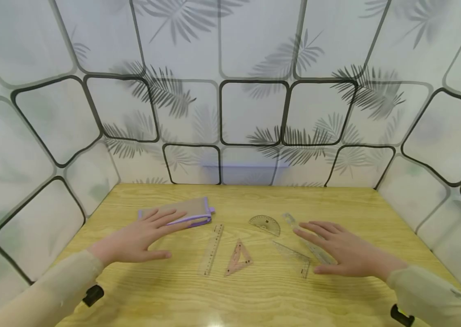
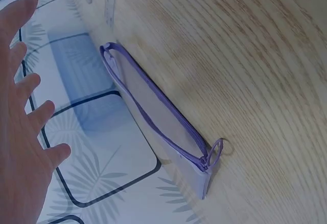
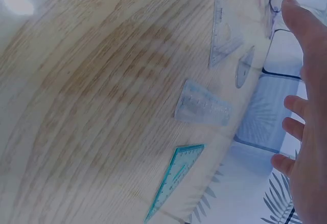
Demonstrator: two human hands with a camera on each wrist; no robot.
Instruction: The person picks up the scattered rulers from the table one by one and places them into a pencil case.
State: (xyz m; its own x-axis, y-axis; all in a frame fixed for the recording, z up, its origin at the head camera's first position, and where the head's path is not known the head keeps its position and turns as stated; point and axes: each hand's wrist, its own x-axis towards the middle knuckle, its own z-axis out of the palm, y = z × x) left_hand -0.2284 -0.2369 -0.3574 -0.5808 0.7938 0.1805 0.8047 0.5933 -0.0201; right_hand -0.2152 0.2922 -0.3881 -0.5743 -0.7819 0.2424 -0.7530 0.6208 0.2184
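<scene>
My left hand (image 1: 140, 238), fingers spread, is held over the near left part of a pencil pouch (image 1: 189, 209) with purple edging. In the left wrist view, the pouch (image 2: 196, 169) lies apart from the hand, its zip side gaping. My right hand (image 1: 340, 250) is spread above a clear strip-like ruler (image 1: 289, 219), partly hidden by it. Between the hands lie a clear ruler (image 1: 213, 250), a pinkish set square (image 1: 232, 259), a clear protractor (image 1: 266, 222) and a clear set square (image 1: 307, 263). A teal set square (image 3: 176, 178) shows in the right wrist view. Both hands hold nothing.
The pieces lie on a light wood-grain table (image 1: 165, 299). White panels (image 1: 251, 113) with dark outlines and leaf prints enclose its back and sides. Dark wrist devices (image 1: 93, 295) sit under both pale sleeves (image 1: 51, 290).
</scene>
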